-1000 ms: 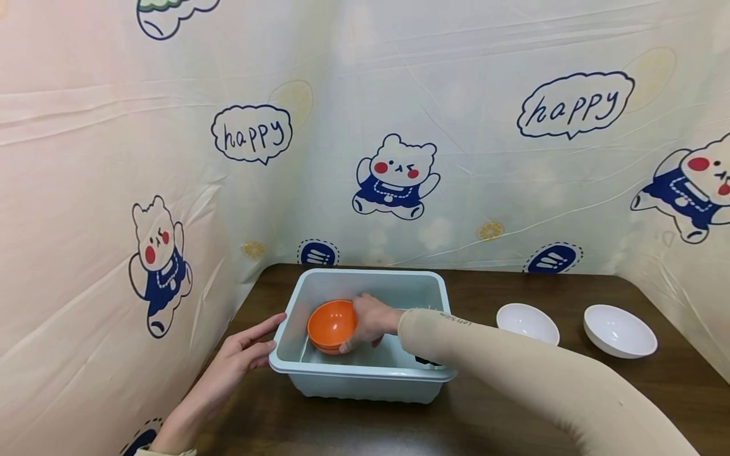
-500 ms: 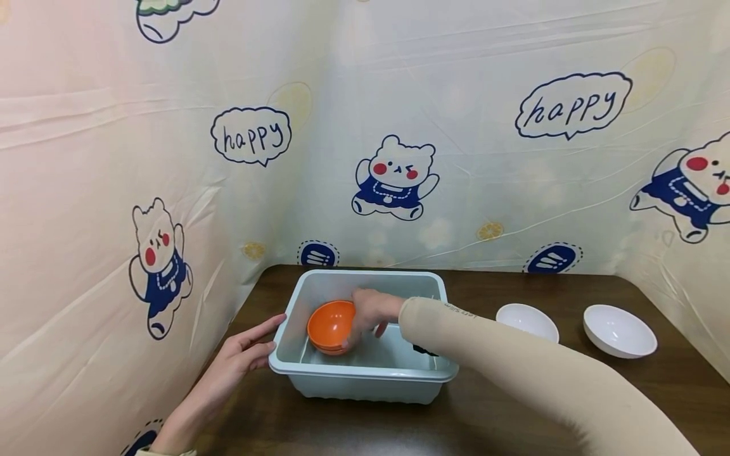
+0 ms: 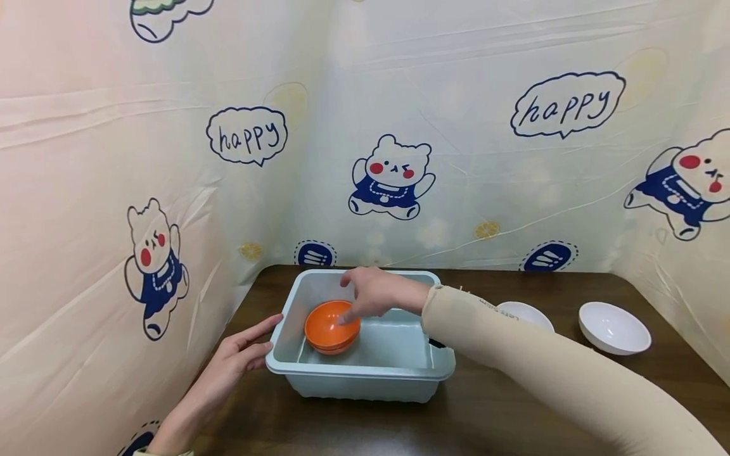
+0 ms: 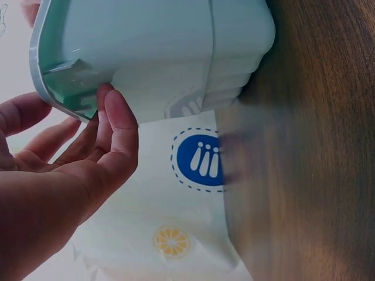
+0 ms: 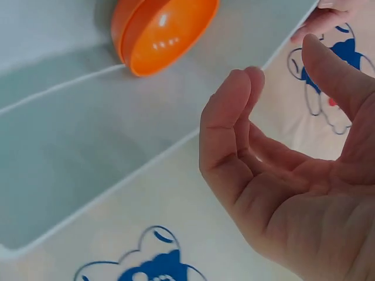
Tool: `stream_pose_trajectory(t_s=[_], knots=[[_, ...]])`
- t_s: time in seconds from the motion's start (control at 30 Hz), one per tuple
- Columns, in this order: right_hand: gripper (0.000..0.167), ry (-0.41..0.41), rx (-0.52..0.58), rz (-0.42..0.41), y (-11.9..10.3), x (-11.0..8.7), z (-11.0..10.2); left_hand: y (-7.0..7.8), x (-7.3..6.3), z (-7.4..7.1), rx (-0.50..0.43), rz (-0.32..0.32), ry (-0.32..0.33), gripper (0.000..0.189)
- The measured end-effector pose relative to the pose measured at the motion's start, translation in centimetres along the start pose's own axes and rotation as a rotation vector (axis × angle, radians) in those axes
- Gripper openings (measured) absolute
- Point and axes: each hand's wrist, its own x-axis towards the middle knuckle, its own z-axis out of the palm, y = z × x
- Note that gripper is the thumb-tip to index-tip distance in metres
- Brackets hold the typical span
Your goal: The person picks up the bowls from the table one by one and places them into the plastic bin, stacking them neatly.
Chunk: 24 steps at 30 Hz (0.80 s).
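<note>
Two nested orange bowls (image 3: 332, 329) sit at the left inside a pale blue plastic tub (image 3: 371, 375); in the right wrist view the double rim of the orange bowls (image 5: 170, 35) shows at the top. My right hand (image 3: 373, 292) hovers above the tub, beside and over the bowls' right edge, its thumb and fingers spread apart with nothing between them. At the tub's left rim, my left hand (image 3: 239, 351) holds on with bent fingers. The left wrist view shows the fingers (image 4: 120, 120) against the underside of the rim.
Two white bowls stand on the brown wooden table (image 3: 513, 405) to the right: one bowl (image 3: 527, 311) is partly covered by my right sleeve, the other bowl (image 3: 614, 328) lies farther right. A printed cloth (image 3: 456, 190) walls off the back and sides.
My right hand has let go of the orange bowls and risen up and to the right, its fingers spreading. The bowls stay in the tub; the left hand keeps its place.
</note>
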Motion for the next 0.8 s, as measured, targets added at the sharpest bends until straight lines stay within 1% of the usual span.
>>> stream_pose_trajectory(t_s=[0.17,0.33,0.43,0.6,0.8], knots=[[0.059,0.091,-0.116,-0.085,0.0,-1.9,0.2,0.1,0.0,0.0,0.003,0.001,-0.002,0.056],[0.058,0.191,-0.176,-0.114,0.3,-4.1,0.6,0.1,0.1,0.1,-0.001,-0.009,-0.008,0.056],[0.056,0.247,-0.179,-0.128,0.7,-5.4,0.8,0.2,0.1,0.2,0.003,-0.016,0.004,0.055],[0.048,0.322,-0.145,-0.153,1.7,-7.6,1.3,0.3,0.0,0.3,0.012,-0.012,0.010,0.055],[0.039,0.405,-0.124,-0.220,3.3,-9.8,1.8,0.2,0.2,0.3,0.010,0.003,0.009,0.055]])
